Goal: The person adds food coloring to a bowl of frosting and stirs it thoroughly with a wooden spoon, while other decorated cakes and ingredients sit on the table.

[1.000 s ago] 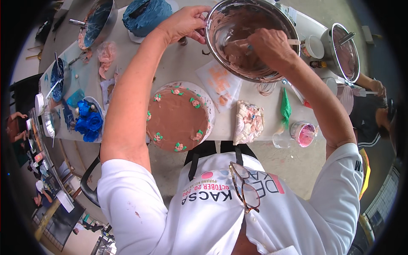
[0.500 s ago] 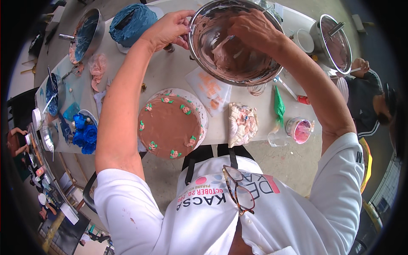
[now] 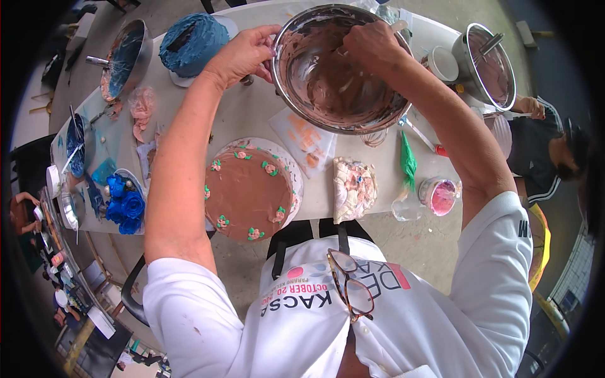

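Right hand [image 3: 373, 46] around spatula [image 3: 399, 26], probably

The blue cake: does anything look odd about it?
Yes: the blue cake, near the left hand, has a dark patch on top, breaking the blue frosting; whether frosting is missing there, I can't tell.

The left hand [image 3: 242, 58] holds the bowl [image 3: 297, 60] by its left rim; inside it, the right hand [image 3: 373, 47] grips a spatula [image 3: 399, 26] over brown icing [image 3: 324, 91]. Left of the bowl stands a blue cake [image 3: 194, 47]; nearer the wearer [image 3: 435, 327], a brown cake [image 3: 249, 195] lies to the bowl's left, a piping bag [image 3: 408, 160] to its right.
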